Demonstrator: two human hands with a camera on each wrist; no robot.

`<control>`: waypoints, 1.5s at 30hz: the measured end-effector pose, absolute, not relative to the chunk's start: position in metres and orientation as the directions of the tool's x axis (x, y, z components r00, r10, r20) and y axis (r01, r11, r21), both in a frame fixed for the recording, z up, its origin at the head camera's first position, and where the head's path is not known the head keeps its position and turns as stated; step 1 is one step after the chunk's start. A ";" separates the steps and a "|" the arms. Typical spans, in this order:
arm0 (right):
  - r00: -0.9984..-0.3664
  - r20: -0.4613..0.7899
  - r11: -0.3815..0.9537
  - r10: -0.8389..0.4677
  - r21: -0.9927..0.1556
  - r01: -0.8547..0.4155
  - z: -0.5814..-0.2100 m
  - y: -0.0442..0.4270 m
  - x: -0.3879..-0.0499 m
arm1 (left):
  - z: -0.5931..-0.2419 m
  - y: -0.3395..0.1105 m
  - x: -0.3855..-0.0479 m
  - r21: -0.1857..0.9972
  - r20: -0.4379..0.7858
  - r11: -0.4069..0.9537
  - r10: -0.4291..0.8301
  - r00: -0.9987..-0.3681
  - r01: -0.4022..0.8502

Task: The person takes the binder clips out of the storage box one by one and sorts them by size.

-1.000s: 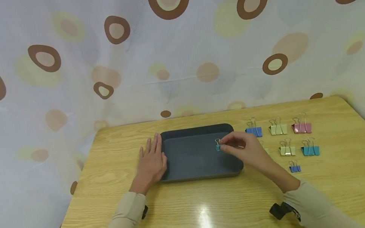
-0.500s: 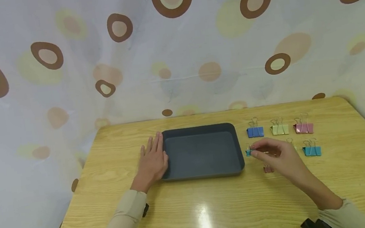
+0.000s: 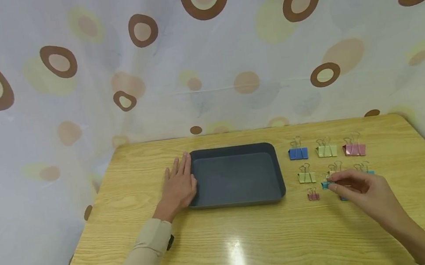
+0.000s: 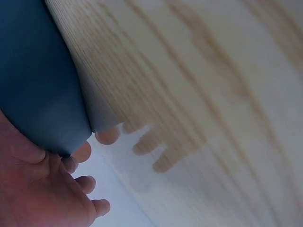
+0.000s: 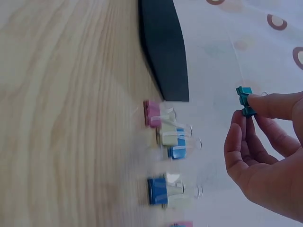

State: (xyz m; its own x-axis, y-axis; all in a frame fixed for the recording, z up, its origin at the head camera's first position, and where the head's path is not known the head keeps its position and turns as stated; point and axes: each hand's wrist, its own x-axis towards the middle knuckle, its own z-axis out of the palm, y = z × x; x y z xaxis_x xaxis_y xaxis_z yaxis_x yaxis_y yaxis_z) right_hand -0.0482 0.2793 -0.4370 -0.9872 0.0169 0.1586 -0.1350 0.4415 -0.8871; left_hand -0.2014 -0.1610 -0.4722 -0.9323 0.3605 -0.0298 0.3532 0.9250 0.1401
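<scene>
My right hand (image 3: pixel 369 193) pinches a small teal binder clip (image 3: pixel 325 185) between thumb and forefinger, over the group of clips right of the tray. In the right wrist view the teal clip (image 5: pixel 245 100) shows at the fingertips, held above the table. A small pink binder clip (image 3: pixel 313 196) and a light green binder clip (image 3: pixel 307 177) stand just left of that hand. Behind the hand, a small blue clip and other clips are partly hidden. My left hand (image 3: pixel 179 187) lies with straight fingers along the left side of the dark grey tray (image 3: pixel 238 180), touching it.
In the back row stand a blue binder clip (image 3: pixel 298 153), a light green binder clip (image 3: pixel 327 151) and a pink binder clip (image 3: pixel 355 150). Everything sits on a wooden table (image 3: pixel 195 249). A patterned cloth (image 3: pixel 227 60) hangs behind it.
My right hand has carried the teal binder clip from over the tray rightward to the other clips, uncovering the small pink and light green ones. The left hand stays at the tray's side.
</scene>
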 end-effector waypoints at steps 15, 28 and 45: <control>-0.984 0.078 0.566 0.160 -0.824 0.027 -0.460 0.347 -0.019 | -0.477 -0.159 -0.195 0.137 -0.044 0.927 0.359 -0.932 0.350; -0.989 0.049 0.644 0.138 -0.764 0.052 -0.482 0.379 -0.028 | -0.476 -0.160 -0.200 0.137 -0.046 0.927 0.359 -0.932 0.350; -0.997 0.033 0.703 0.070 -0.711 0.026 -0.490 0.393 -0.041 | -0.474 -0.160 -0.203 0.138 -0.056 0.929 0.353 -0.934 0.343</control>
